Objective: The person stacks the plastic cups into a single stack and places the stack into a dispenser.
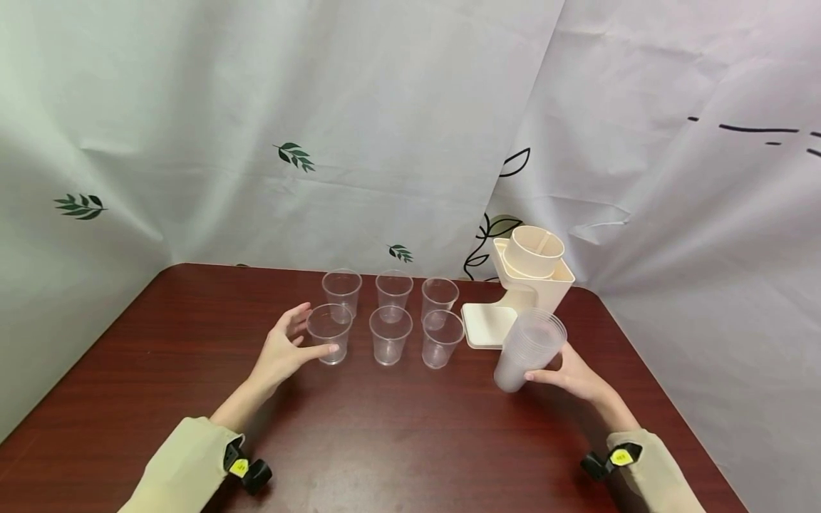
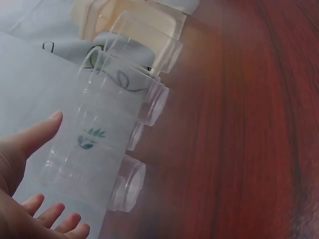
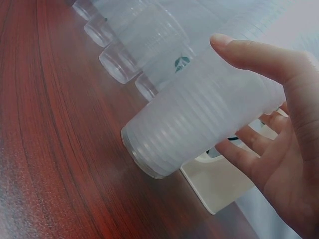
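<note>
My left hand (image 1: 286, 351) is spread around the front-left clear plastic cup (image 1: 329, 335). In the left wrist view, its thumb and fingers (image 2: 50, 214) stand apart with a gap beside that cup (image 2: 127, 185). My right hand (image 1: 571, 374) holds a tall stack of nested clear plastic cups (image 1: 522, 356) by its side. The right wrist view shows the thumb along one side of the stack (image 3: 189, 117) and the fingers on the other. The stack leans, its base low over the table.
Clear cups stand upright in two rows of three, including a front-middle cup (image 1: 389, 342) and a front-right cup (image 1: 441, 345). A cream dispenser-like stand (image 1: 541, 285) with a round top and flat base is behind the stack. The brown table (image 1: 385, 442) meets a printed cloth (image 1: 398, 142) at the back.
</note>
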Demonstrator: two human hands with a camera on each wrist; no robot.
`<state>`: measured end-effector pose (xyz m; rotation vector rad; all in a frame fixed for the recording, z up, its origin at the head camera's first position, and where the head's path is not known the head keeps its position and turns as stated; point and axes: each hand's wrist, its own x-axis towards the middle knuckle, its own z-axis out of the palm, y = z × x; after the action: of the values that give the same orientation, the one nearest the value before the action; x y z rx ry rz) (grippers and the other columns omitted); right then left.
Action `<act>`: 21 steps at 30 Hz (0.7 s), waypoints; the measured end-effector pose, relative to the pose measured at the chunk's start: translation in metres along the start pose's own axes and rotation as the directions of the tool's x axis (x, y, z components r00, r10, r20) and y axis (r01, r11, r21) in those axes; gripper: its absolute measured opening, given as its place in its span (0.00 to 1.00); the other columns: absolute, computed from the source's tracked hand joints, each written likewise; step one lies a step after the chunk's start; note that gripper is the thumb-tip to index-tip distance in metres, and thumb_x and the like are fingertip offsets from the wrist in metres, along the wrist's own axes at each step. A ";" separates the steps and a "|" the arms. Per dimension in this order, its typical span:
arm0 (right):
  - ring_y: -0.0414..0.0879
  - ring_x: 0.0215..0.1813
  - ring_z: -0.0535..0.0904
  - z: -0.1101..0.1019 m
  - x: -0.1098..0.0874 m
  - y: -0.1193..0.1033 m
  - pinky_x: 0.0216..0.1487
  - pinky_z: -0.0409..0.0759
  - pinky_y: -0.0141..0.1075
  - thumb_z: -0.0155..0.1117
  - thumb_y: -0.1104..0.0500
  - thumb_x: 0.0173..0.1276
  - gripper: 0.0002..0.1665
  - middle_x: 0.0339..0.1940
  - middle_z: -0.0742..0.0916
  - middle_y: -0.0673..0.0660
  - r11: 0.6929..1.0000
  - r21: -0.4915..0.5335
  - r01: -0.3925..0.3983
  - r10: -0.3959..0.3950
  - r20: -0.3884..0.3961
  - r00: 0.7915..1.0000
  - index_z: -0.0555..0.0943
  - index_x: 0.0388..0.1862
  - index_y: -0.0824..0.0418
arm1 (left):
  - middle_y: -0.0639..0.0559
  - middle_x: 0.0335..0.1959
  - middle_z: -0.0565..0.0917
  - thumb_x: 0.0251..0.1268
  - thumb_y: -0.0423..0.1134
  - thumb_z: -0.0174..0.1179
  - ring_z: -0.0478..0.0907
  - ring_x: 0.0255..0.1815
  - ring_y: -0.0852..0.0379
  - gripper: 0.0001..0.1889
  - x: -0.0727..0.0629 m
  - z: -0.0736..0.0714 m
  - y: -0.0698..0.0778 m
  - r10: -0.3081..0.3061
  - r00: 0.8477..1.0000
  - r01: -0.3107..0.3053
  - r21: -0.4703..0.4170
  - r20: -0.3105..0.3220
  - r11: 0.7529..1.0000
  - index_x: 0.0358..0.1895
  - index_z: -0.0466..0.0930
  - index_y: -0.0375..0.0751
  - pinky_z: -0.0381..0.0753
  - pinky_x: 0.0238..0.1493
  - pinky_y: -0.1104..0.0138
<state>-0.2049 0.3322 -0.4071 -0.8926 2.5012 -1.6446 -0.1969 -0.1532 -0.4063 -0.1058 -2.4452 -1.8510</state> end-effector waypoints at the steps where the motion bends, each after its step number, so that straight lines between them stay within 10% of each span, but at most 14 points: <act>1: 0.30 0.50 0.78 0.000 0.000 0.000 0.50 0.76 0.22 0.67 0.76 0.52 0.42 0.51 0.80 0.37 1.000 -0.003 0.001 -0.001 -0.001 1.000 0.66 0.63 0.49 | 0.34 0.71 0.63 0.48 0.34 0.73 0.61 0.71 0.37 0.48 0.001 0.001 -0.001 -0.002 1.000 0.002 0.002 0.001 1.000 0.73 0.53 0.34 0.60 0.71 0.43; 21: 0.31 0.51 0.78 0.000 0.000 -0.001 0.51 0.75 0.23 0.67 0.75 0.53 0.43 0.52 0.80 0.37 1.000 -0.009 -0.003 0.003 0.003 1.000 0.64 0.64 0.51 | 0.31 0.68 0.68 0.52 0.32 0.71 0.66 0.68 0.35 0.43 0.004 0.010 -0.009 -0.035 0.999 0.035 0.009 0.021 0.999 0.71 0.57 0.31 0.65 0.68 0.45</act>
<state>-0.2045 0.3320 -0.4059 -0.8911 2.5087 -1.6321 -0.2016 -0.1457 -0.4172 -0.0829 -2.4846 -1.8623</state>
